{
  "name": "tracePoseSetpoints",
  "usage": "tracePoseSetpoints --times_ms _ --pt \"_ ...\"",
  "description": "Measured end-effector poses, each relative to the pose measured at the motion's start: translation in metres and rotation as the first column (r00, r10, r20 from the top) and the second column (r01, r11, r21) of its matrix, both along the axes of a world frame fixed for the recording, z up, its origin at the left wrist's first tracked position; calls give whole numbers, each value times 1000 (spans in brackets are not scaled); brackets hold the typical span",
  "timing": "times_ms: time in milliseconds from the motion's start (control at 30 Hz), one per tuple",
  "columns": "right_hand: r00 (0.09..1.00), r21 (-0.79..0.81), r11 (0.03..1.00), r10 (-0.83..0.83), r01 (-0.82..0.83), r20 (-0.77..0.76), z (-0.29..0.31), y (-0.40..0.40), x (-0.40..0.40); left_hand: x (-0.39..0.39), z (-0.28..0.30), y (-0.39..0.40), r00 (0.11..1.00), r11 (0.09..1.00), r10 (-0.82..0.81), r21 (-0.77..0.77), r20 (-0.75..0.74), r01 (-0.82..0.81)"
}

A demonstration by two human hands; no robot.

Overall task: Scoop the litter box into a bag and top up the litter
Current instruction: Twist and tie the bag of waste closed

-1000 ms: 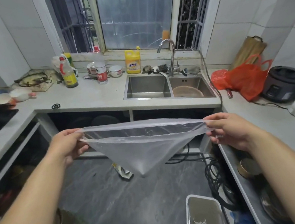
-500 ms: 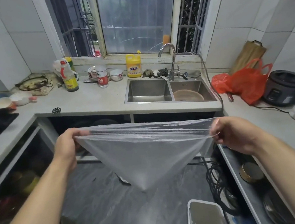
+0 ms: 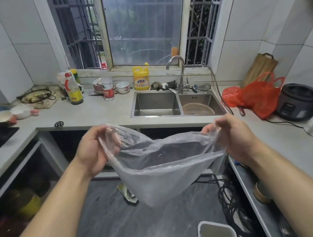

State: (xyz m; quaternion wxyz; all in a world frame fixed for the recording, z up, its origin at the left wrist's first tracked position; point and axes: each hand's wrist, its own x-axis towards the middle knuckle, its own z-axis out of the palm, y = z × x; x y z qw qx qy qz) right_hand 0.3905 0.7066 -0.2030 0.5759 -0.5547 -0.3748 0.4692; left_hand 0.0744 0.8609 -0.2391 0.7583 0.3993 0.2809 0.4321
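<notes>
Clear plastic bag (image 3: 164, 169) held in mid-air above the grey floor (image 3: 127, 233), mouth pulled partly open, film crinkled, lower corner hanging to a point. Left hand (image 3: 92, 150) has a closed grip on the rim at 9 o'clock; right hand (image 3: 232, 137) likewise at 3 o'clock. White-rimmed litter box (image 3: 215, 236) on floor at 5 o'clock. Pale counter (image 3: 98, 114) with double sink (image 3: 175, 103) at 12 o'clock, below a barred window (image 3: 143, 19).

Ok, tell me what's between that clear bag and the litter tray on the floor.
Nothing visible. The clear plastic bag, held by the left hand and right hand, hangs above bare floor; the litter tray sits lower right, unobstructed.
</notes>
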Motion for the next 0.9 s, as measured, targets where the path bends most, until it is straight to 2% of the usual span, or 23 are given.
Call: tracePoseSetpoints --times_ms 133,200,267,400,500,633,733,900 --pt "996 5 996 92 -92 -1 14 3 -13 18 17 -6 997 997 -74 27 5 73" --pt "996 18 996 91 -91 10 21 3 -15 19 24 -6 999 999 -35 39 -17 36" --pt "1000 65 998 23 -21 -20 25 2 -12 16 28 -1 1000 997 31 68 7 -31" --pt "964 99 983 -126 153 -232 22 -3 4 3 30 3 981 976 169 120 94 -180" --pt "903 94 981 -119 172 -412 24 -11 6 -2 27 2 957 976 208 19 202 -216" --pt "910 59 988 -106 141 -400 18 -16 2 -1 22 -5 958 968 249 -55 139 -244" --pt "939 26 999 -12 23 -344 19 -18 -4 0 26 -15 977 990 126 -84 169 -113" --pt "983 26 996 89 -86 -161 28 -18 -23 14 30 -28 989 992 -118 -25 88 120"
